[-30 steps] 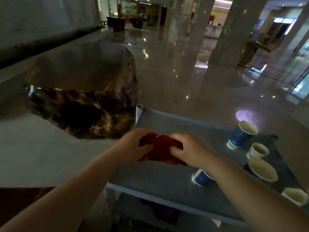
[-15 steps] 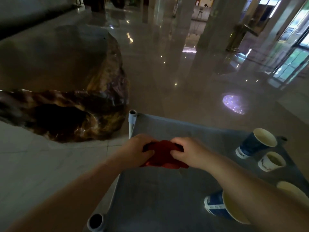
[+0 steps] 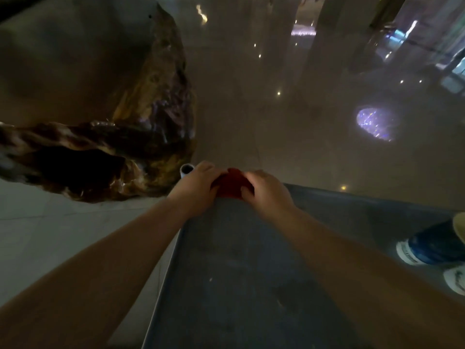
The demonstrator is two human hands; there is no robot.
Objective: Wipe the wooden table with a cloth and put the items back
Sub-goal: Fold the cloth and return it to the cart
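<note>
We've carried the red cloth [image 3: 231, 183] to the cart tray's [image 3: 226, 285] far edge; bunched tighter; cups [image 3: 432, 244] slid toward frame's right edge.

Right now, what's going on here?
A person holds a red cloth bunched between both hands, left hand and right hand, over the far end of a grey cart. The wooden table sits to the left on the floor, with nothing on the part that shows. A blue cup and a white cup stand at the cart's right edge. Neither hand nor cloth touches the table.
</note>
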